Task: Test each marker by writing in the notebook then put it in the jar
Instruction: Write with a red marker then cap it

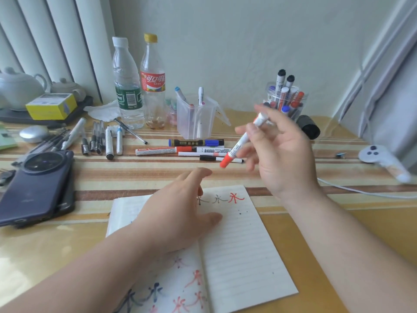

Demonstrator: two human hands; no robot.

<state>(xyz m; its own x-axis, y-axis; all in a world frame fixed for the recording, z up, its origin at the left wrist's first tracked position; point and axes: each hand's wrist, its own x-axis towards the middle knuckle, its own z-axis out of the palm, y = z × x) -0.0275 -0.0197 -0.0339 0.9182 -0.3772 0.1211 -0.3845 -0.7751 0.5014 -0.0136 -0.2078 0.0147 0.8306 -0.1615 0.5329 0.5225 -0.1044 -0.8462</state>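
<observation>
Orange-capped marker (239, 146) in grip of right hand (284, 155)

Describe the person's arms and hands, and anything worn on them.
No sleeves show: the left arm and right arm are bare to the frame's edge. No watch or bracelet at either wrist, no gloves on the left hand or right hand. A glint by a left finger may be a ring; unclear.

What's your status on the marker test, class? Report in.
Left hand rests on notebook. Right hand grips red marker, capped, held above the table. Jar behind it, crowded with markers; black roll lies beside it.
</observation>
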